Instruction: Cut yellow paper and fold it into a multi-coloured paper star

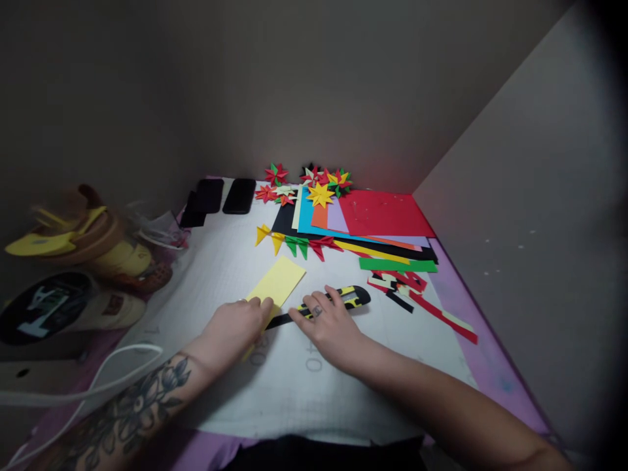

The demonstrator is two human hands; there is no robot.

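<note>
A strip of folded-looking yellow paper (280,280) lies slanted on the white sheet in the middle. My left hand (245,322) is closed over its near part, fingers curled and pressed on it. Just right of it, my right hand (330,324) grips a yellow and black utility knife (354,296) from above. The knife's dark blade (279,320) points left, with its tip at the paper's edge beside my left fingers. Whether the blade is inside a fold is hard to make out.
Folded paper stars (320,195) and coloured sheets (383,212) lie at the back. Small folded points (297,245), a green strip (397,265) and paper scraps (400,282) are nearer. A phone (239,196) lies back left; a plant pot (93,242), cup (98,310) and white cable (122,369) stand left.
</note>
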